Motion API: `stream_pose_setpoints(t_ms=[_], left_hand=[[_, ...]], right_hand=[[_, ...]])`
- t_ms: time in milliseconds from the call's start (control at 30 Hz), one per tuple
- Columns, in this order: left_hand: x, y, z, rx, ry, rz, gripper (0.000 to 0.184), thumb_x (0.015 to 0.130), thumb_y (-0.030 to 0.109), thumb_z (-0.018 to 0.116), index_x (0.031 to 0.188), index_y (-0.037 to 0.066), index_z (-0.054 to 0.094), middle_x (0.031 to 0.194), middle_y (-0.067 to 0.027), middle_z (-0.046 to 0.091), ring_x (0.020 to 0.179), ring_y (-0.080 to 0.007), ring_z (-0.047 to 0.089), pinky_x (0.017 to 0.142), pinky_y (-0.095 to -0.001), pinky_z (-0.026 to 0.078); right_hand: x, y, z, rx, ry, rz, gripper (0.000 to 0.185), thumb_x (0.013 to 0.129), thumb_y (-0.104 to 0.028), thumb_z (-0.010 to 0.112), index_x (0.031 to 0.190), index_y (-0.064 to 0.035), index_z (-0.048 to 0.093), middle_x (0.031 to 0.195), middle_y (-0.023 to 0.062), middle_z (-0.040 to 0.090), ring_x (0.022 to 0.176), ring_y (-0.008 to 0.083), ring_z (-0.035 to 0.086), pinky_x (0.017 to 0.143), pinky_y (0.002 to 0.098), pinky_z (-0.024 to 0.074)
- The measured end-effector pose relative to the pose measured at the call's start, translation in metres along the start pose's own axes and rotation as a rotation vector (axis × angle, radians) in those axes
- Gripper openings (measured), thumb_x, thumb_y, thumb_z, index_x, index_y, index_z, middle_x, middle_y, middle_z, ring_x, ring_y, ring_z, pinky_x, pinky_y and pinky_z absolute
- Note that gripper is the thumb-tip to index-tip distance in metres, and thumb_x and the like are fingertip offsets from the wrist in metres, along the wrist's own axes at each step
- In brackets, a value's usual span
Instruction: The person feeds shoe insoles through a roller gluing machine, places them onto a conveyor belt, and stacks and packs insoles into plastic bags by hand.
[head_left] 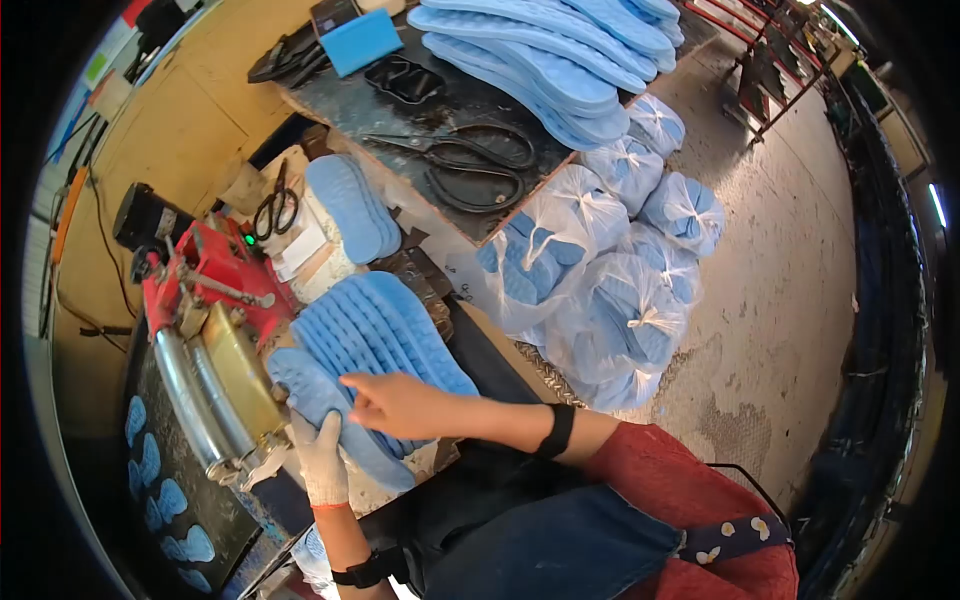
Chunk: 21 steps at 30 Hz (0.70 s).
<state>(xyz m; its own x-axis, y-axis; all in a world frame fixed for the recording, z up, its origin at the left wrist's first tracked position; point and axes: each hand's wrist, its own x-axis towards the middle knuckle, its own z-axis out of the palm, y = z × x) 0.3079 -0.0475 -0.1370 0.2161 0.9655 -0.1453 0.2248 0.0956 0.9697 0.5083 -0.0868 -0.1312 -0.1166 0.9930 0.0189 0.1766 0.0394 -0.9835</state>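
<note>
Gloved left hand [322, 462] pinches a blue insole [303, 374]; right hand [405, 404], at its two o'clock, extends a finger, grip unclear; stacked insoles [385, 325] at the pinched one's one o'clock.

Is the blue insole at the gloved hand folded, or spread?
Spread: both ends of the insole show far apart, no fold visible.

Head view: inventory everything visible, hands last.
Fanned foam insoles: several, light blue, mid-left
Front insole: one, light blue, before fan
Insole stack: one, light blue, beyond fan
Piled insoles: many, light blue, tabletop
Plastic bags of insoles: several, clear, floor
Metal scissors: two pairs, black, tabletop and beyond fan
Roller machine: one, red and silver, left of fan
Rectangular block: one, blue, tabletop
Foam pieces: several, blue, lower left
Left hand: one, white-gloved, gripping front insole
Right hand: one, bare, over front insole
</note>
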Motion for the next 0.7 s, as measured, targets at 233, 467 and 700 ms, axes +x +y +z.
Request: stream_pose_setpoints(t_ms=[233,467,700], left_hand=[[0.004,0.000,0.040,0.152,0.015,0.025,0.061,0.087,0.003,0.038,0.147,-0.001,0.026,0.141,-0.0184,0.040,0.123,-0.0263,0.046,0.103,-0.0347,0.037],[-0.007,0.006,0.074,0.021,0.117,-0.019,0.055,0.093,0.010,0.045,0.144,-0.004,0.031,0.140,-0.0152,0.041,0.125,-0.0236,0.042,0.107,-0.0351,0.031],[-0.005,-0.004,0.082,0.131,0.177,0.004,0.051,0.096,0.012,0.041,0.143,-0.004,0.030,0.142,-0.0133,0.039,0.126,-0.0226,0.042,0.107,-0.0344,0.032]], right_hand=[[-0.034,0.172,-0.172,0.041,0.523,0.394,0.023,0.091,-0.015,0.058,0.106,0.0010,0.064,0.087,0.0113,0.070,0.074,0.0210,0.068,0.067,0.0317,0.0558],[-0.034,0.348,-0.247,-0.542,0.576,0.827,0.094,0.068,-0.046,0.078,0.140,-0.0009,0.036,0.145,0.0208,0.039,0.130,0.0386,0.043,0.104,0.0425,0.0401],[-0.019,0.364,-0.264,-0.771,0.313,0.971,0.105,0.059,-0.060,0.078,0.142,-0.0064,0.040,0.140,0.0209,0.045,0.131,0.0369,0.042,0.109,0.0460,0.0341]])
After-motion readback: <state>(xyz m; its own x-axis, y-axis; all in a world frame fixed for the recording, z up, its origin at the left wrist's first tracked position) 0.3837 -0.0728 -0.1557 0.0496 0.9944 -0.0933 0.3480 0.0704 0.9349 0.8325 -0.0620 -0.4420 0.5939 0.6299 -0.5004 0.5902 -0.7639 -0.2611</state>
